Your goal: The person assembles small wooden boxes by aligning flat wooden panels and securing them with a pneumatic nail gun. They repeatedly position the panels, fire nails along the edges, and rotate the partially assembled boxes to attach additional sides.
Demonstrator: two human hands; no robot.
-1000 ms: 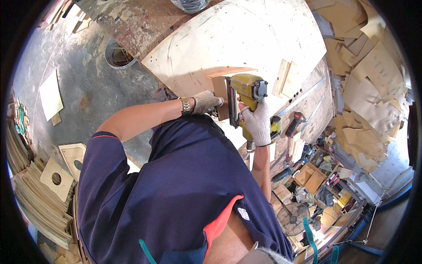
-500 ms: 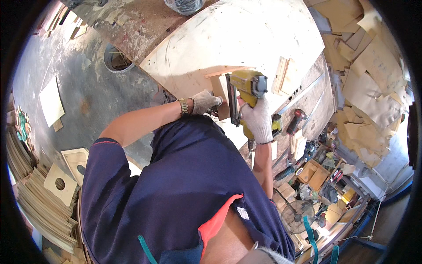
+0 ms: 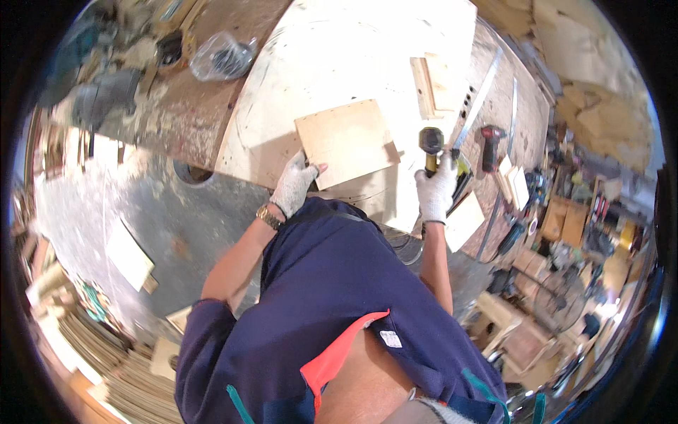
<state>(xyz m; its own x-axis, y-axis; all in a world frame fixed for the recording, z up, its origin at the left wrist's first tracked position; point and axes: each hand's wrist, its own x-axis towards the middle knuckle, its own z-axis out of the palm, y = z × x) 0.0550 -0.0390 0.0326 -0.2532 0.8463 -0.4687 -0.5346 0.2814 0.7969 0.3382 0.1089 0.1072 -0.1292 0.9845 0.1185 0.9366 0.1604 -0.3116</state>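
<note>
My left hand (image 3: 294, 185), in a pale knit glove, grips the near left corner of a square wooden panel (image 3: 347, 143), its thumb on the top face. This panel lies roughly face up over a large white board (image 3: 332, 63), with a row of small marks along its far edge. Whether a frame sits beneath the panel cannot be made out. To the right, my gloved right hand (image 3: 436, 191) is closed round a yellow and black nail gun (image 3: 431, 141); its lower part is partly hidden by the hand. The gun is apart from the panel.
Beyond the right hand lie wood strips (image 3: 432, 85), a red and black power drill (image 3: 490, 147) and small wooden pieces (image 3: 513, 182). A clear plastic bag (image 3: 223, 56) sits at the far left of the worktable. A round bucket (image 3: 192, 174) stands beside the table's left edge.
The panel, earlier raised on edge near the nail gun, now lies with its broad face up. My right hand has drawn the nail gun away to the right. My view has shifted too.
</note>
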